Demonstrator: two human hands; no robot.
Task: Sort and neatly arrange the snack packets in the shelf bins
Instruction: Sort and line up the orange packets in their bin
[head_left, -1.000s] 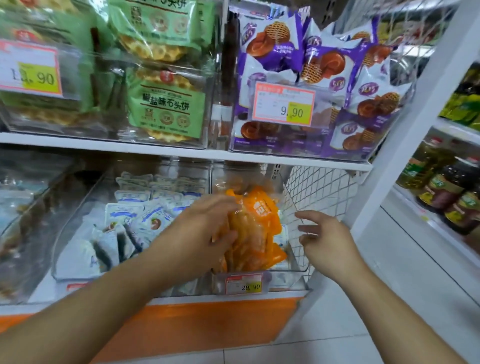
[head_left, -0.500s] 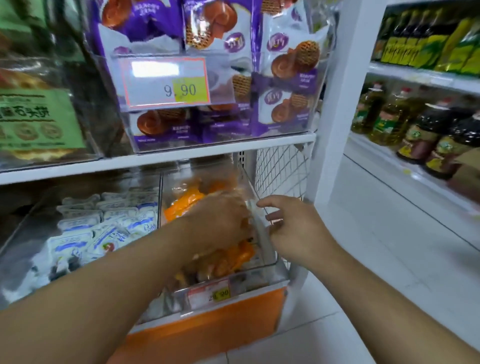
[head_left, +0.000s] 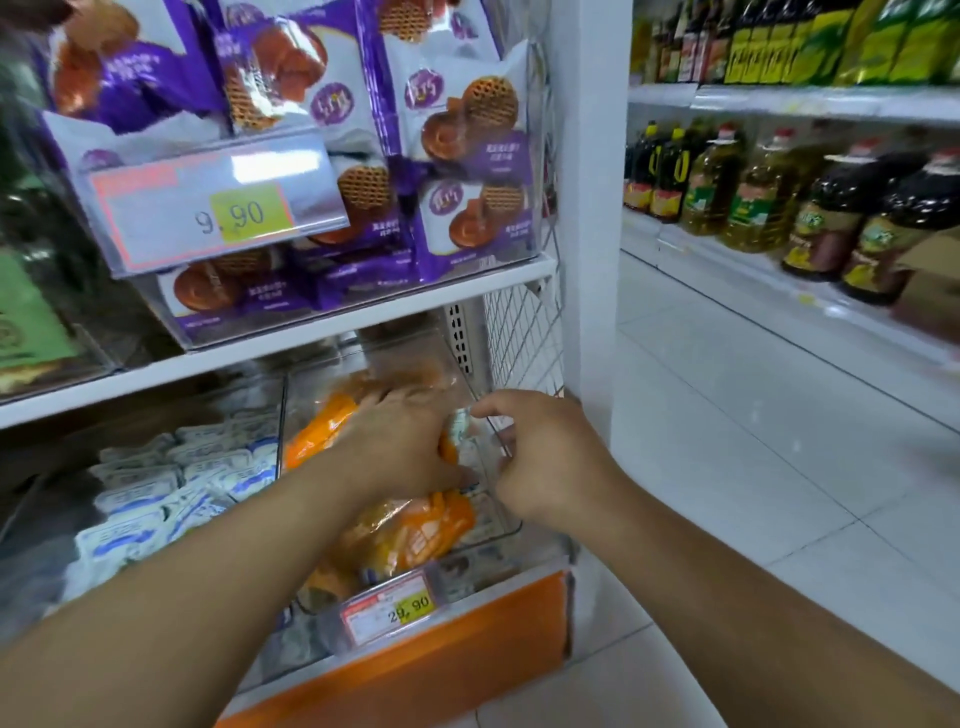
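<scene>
Orange snack packets (head_left: 415, 530) fill a clear bin (head_left: 506, 532) on the lower shelf, at the shelf's right end. My left hand (head_left: 400, 441) lies on top of the pile, with its fingers curled round the upper orange packet. My right hand (head_left: 550, 462) is at the bin's right wall and its fingertips pinch a small pale packet (head_left: 462, 434) wedged between the orange packets and the wall. Small blue-and-white packets (head_left: 156, 499) fill the neighbouring bin to the left.
Purple waffle-biscuit packets (head_left: 467, 130) stand in a clear bin on the shelf above, behind a 9.90 price tag (head_left: 223, 213). A 29.90 tag (head_left: 389, 608) hangs on the orange bin. Wire mesh (head_left: 524, 338) closes the shelf end. Oil bottles (head_left: 753, 192) line the shelves across the white-tiled aisle.
The view swung right and closer. My right hand moved from beside the bin into it and took hold of the small pale packet. My left hand stayed on the orange packets.
</scene>
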